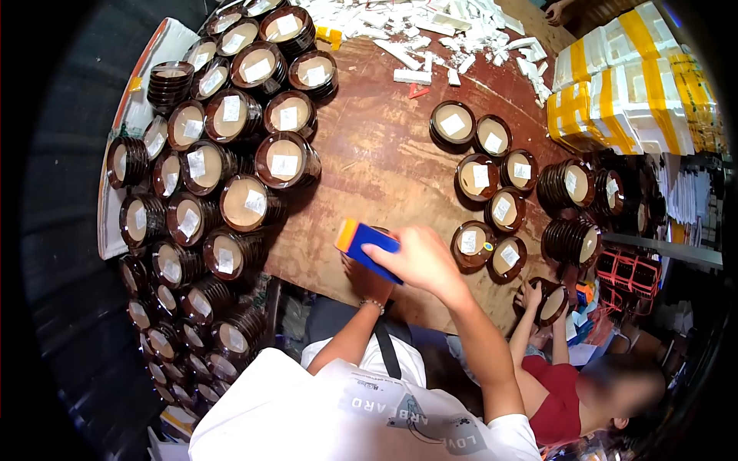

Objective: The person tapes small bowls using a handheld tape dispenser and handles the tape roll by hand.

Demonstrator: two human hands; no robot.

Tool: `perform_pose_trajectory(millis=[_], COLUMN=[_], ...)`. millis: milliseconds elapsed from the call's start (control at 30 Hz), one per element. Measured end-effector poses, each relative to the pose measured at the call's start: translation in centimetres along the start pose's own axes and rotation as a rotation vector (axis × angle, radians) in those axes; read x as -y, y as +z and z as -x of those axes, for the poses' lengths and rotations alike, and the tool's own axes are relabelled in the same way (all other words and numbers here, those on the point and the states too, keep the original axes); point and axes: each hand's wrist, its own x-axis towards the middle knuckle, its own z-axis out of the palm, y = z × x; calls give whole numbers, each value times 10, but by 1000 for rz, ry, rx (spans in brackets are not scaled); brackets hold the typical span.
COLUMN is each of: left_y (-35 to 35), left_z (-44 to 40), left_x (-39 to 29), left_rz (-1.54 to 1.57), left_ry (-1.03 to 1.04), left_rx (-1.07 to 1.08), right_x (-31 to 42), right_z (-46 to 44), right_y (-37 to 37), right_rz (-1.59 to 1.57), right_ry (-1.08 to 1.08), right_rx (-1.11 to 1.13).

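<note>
Stacked dishes [202, 167] left of frame, second dish group [504, 209] right of centre on my table [377, 154]. Foam scraps [477, 37] at top, boxes [626, 96] upper right. My right hand [423, 260] sits mid-frame, between both groups.

Bright light, seemingly from overhead, washes out the white shirt [307, 407] here and puts a sheen on the wooden table [354, 161], while the ribbed wall [65, 200] over to the left lies dim. Everything curves toward black, fisheye corners; the co-worker's head [623, 388] is blurred.
</note>
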Motion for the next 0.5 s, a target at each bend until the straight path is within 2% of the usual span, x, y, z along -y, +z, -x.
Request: perform_pose_trajectory(millis=[100, 267, 367, 500], left_y=[-9, -30, -26, -16], left_z=[1, -11, -21, -29], left_x=[1, -3, 0, -2], left_rz=[15, 34, 52, 44], left_ry=[5, 14, 34, 64], left_rx=[26, 45, 94, 150], right_x=[35, 82, 90, 99], right_z=[-32, -57, -66, -67], right_y=[10, 15, 12, 4], right_rz=[156, 182, 147, 160], right_ry=[-39, -24, 101, 170], right_rx=[8, 100, 171, 94])
